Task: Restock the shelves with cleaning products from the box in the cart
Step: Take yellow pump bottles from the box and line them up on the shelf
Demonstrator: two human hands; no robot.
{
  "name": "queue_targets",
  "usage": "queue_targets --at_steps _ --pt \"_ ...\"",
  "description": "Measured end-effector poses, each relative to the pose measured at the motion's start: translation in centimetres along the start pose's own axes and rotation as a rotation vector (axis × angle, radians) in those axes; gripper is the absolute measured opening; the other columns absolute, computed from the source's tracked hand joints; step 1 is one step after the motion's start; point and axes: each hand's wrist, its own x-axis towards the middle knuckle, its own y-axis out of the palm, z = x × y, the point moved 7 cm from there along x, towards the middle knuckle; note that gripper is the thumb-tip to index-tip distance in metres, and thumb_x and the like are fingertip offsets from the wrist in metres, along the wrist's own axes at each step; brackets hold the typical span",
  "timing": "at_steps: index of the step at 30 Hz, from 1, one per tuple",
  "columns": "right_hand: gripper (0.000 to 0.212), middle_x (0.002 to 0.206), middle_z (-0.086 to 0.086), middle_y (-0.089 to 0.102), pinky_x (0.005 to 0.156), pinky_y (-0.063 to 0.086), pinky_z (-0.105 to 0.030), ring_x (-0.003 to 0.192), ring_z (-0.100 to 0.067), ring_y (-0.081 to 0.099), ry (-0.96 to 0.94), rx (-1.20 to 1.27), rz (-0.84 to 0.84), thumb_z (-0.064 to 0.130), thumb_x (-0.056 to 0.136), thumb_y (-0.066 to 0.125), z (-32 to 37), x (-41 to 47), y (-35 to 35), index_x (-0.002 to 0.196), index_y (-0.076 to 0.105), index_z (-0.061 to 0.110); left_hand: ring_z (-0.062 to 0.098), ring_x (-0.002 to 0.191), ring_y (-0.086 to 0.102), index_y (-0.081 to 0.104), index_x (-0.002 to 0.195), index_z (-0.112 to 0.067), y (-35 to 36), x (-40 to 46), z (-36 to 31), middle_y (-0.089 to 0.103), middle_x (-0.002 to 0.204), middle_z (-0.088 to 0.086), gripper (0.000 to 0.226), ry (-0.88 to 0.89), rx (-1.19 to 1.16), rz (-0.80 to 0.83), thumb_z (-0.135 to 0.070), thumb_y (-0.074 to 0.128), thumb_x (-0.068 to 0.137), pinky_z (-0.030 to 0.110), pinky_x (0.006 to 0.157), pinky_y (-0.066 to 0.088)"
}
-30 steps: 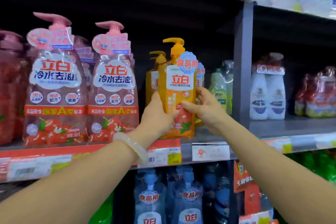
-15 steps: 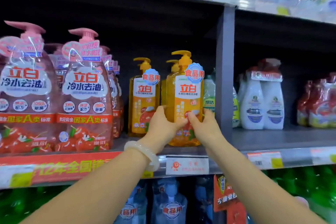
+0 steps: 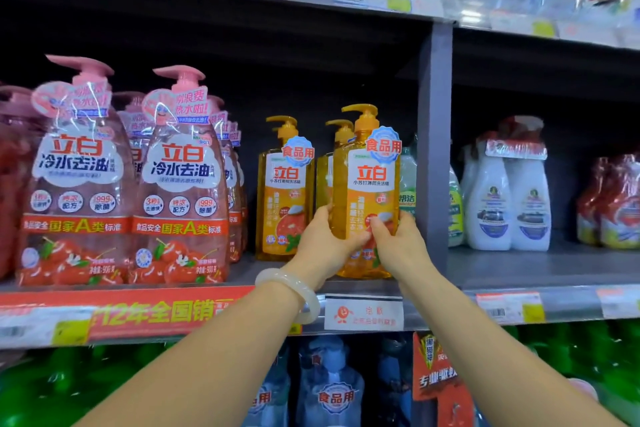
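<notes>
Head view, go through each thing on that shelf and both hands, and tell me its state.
Front orange bottle: upright at the shelf edge, gripped by both hands.
Left hand: curled round it.
Right hand: curled round it.
Second orange bottle: upright, untouched.
Pink bottles: upright, plastic-wrapped.

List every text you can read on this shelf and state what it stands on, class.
"立白", "食品用": held orange bottle, gripped by left hand and right hand.
"立白 冷水去油", "国家A类": pink bottles.
"12年全国销": red shelf strip.
"食品用": blue pouch below.
"抱歉": white shelf tag.
Price tags and the smaller print: too blurred.
</notes>
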Motion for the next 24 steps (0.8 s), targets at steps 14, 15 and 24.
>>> queue_targets --at_steps 14,15,24 --pt "0.06 0.152 -0.01 0.019 0.115 0.018 -0.036 0.142 -0.028 0.014 -0.599 -0.841 0.302 0.017 0.092 0.052 4.9 -12.8 6.1 0.145 0.024 0.012 0.02 0.126 0.043 0.043 0.136 -0.016 -6.8 -9.8 0.5 0.046 0.136 0.001 0.058 0.336 0.969 0.001 -0.031 0.065 0.084 0.034 0.104 0.037" --pt "0.06 0.15 -0.01 0.021 0.114 0.018 -0.036 0.141 -0.028 0.017 -0.634 -0.838 0.363 0.016 0.091 0.054 5.1 -14.1 7.9 0.144 0.026 0.012 0.021 0.124 0.044 0.046 0.133 -0.016 -8.4 -11.1 1.5 0.047 0.134 0.001 0.054 0.301 1.036 0.015 -0.032 0.064 0.085 0.034 0.102 0.037" --pt "0.05 0.138 -0.011 0.035 0.1 0.035 -0.038 0.129 -0.03 0.034 -0.94 -0.813 0.887 0.021 0.09 0.054 6.8 -33.7 27.7 0.135 0.035 0.013 0.027 0.118 0.044 0.045 0.126 -0.011 -27.3 -29.5 13.9 0.046 0.126 0.008 0.044 -0.342 1.464 0.066 -0.026 0.056 0.086 0.037 0.092 0.042"
